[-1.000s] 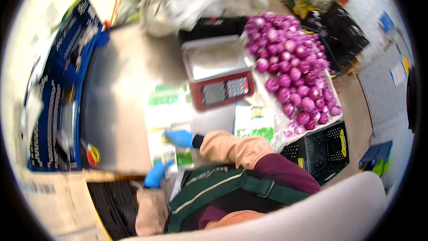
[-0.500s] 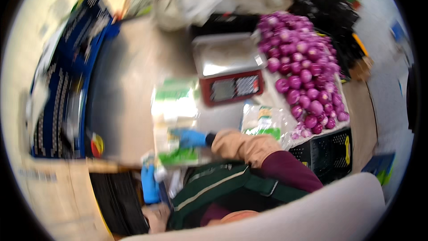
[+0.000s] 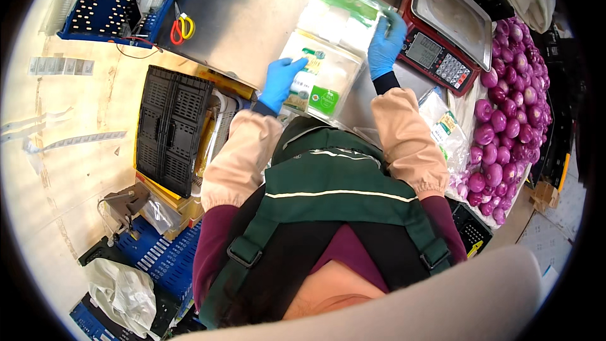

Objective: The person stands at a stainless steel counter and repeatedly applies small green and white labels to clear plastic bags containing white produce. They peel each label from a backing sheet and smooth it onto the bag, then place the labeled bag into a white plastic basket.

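Two stacks of clear plastic bags with green and white print lie on the metal table in front of me. My left hand (image 3: pixel 282 83), in a blue glove, pinches the left edge of the nearer plastic bags (image 3: pixel 341 69). At the right edge of the farther plastic bags (image 3: pixel 338 16), my right hand (image 3: pixel 387 43), also gloved in blue, has its fingers bent onto the corner. Just right of that hand stands a red scale (image 3: pixel 437 50) with a steel pan. Another printed bag (image 3: pixel 439 123) lies beside my right forearm.
Peeled red onions (image 3: pixel 505 120) are heaped on a white cloth at the right. Scissors (image 3: pixel 182 28) with red and yellow handles lie at the table's left edge, near a blue crate (image 3: pixel 104 9). A folded black crate (image 3: pixel 172 129) stands left of my left arm.
The view has turned, bringing the scale and onions farther right. My left hand has come up from beside the table onto the bags. My right hand has moved to the farther bags' right edge.
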Available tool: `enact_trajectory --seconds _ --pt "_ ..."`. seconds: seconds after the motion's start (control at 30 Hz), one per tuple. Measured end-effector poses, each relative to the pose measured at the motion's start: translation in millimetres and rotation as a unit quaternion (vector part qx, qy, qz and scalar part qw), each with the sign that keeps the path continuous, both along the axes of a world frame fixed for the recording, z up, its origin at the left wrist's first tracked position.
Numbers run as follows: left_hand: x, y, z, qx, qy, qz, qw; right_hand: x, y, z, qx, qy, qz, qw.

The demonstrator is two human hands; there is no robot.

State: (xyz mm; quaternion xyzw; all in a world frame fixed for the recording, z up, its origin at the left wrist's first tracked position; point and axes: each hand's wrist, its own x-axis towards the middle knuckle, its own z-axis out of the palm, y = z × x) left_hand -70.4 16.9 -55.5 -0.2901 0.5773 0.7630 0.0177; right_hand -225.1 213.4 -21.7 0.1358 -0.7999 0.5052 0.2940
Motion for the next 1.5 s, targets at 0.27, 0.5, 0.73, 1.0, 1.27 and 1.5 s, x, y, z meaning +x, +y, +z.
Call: enact_trajectory --seconds 0.27,0.5,0.73,1.0,1.27,1.5 --pt "-3.3 -14.8 21.3 -0.119 -0.086 -0.378 0.914 56.8 -14.2 -57.4 0.288 -0.272 0.341 0.852" --pt "88.9 -56.5 33.2 0.07 -0.09 -0.196 0.974 69.8 2.3 -47.7 0.336 -0.171 0.492 0.785" --pt "87.3 -64.6 32.4 0.15 0.019 -0.021 0.988 67.0 4.9 -73.1 0.284 -0.154 0.478 0.817" --pt "17.4 -22.8 3.5 0.128 -0.013 -0.03 0.991 8.1 -0.5 -2.7 -0.07 -0.242 0.154 0.955" --pt "-30.1 -1.8 -40.1 -0.012 -0.027 -0.148 0.989 49.8 -25.3 -76.8 0.247 -0.248 0.321 0.88" --pt "74.2 -43.1 49.8 0.11 -0.117 -0.346 0.924 65.2 -2.0 -50.6 0.353 -0.185 0.475 0.785"
